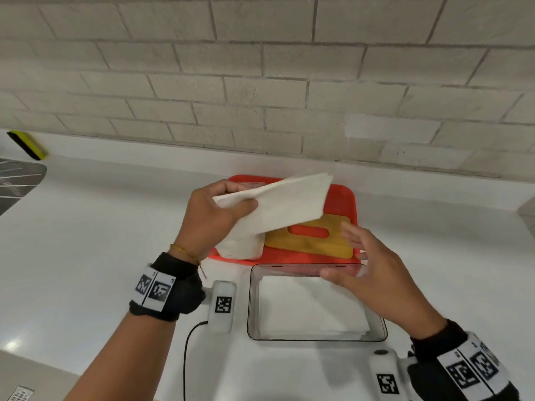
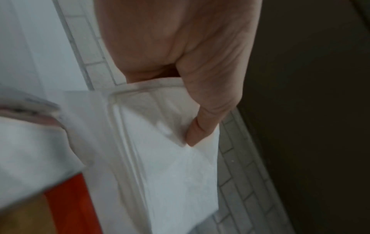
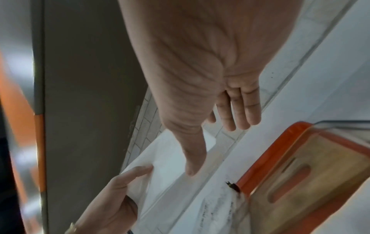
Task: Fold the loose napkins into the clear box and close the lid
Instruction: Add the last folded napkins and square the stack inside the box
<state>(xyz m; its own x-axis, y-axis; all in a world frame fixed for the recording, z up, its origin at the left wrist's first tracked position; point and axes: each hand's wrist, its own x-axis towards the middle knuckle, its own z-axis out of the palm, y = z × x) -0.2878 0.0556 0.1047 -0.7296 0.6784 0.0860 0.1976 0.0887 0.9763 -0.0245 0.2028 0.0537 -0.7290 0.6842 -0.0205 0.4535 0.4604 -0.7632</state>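
Partway thru: box [image 1: 317, 302] on counter w/ folded napkins inside; left hand [image 1: 212, 218] pinches a napkin [image 1: 286, 204] above the tray [image 1: 341, 198]; right hand [image 1: 373, 270] fingers spread, holding nothing; lid [image 1: 309, 237] off.

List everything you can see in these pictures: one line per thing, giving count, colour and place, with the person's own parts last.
Held napkin: one, white, in the air above the tray.
Napkin pile: one, white, on the tray's left end.
Box: one, clear, open, on the counter before the tray.
Boxed napkins: white, flat inside the box; number unclear.
Lid: one, wooden with a slot, lying on the tray.
Tray: one, red, by the wall.
Counter: one, white.
Wall: pale brick, behind the counter.
Sponge: one, yellow and black, far left.
Left hand: pinches the held napkin.
Right hand: open, over the box's far edge.
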